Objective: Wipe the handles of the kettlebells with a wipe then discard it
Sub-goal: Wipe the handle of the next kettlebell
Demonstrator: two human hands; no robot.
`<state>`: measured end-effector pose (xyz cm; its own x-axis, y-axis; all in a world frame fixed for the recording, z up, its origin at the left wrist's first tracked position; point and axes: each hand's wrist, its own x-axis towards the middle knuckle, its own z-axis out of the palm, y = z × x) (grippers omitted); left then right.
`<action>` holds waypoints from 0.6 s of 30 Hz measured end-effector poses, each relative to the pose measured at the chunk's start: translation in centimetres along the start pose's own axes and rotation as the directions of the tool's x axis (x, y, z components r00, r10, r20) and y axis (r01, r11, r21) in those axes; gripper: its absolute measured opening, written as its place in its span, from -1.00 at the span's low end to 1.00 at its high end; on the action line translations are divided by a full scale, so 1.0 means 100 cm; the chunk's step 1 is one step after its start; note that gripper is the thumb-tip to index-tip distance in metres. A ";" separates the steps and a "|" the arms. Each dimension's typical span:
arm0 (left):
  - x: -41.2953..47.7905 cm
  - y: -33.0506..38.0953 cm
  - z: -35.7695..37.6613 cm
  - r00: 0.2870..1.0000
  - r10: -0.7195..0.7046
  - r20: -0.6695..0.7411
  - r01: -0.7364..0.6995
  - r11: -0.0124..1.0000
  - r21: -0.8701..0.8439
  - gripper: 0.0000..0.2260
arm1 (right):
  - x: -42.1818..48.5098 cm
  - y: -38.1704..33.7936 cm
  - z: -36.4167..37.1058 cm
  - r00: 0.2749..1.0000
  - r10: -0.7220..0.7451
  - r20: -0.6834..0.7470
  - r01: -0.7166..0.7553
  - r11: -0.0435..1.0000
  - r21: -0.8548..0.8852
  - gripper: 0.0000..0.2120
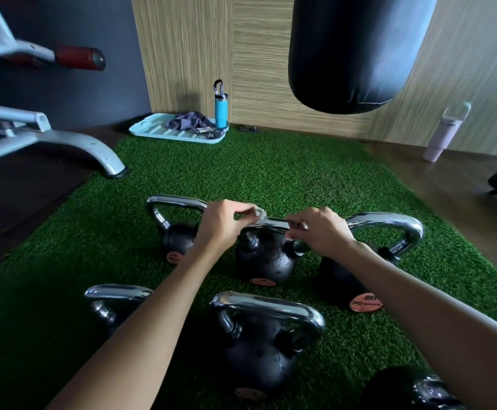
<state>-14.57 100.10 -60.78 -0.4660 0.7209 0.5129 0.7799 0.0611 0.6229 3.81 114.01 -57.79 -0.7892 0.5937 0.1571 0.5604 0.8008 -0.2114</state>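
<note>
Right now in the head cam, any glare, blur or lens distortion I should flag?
Head view: bright specular glare on the chrome kettlebell handles; motion blur smears the grey machine frame at left and the pink tumbler at right; wide-angle bending tilts the wood-panel wall; lighting dim, turf mat darker toward the lower corners. Both hands, left and right, stay fairly sharp.

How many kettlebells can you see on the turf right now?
6: back row left, middle under both hands, right; front row left, middle; one at the bottom right edge. More may sit out of frame.
</note>
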 end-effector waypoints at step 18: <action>-0.020 -0.048 0.017 0.942 -0.334 0.020 0.313 0.860 -0.403 -0.74 | 0.000 0.012 0.012 1.000 0.008 -0.018 -0.008 1.000 0.016 -0.70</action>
<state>-16.61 99.55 -65.81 -0.6911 0.6730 0.2635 0.3563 0.0000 0.9344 4.17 114.87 -59.19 -0.7797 0.6018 0.1728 0.5627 0.7946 -0.2282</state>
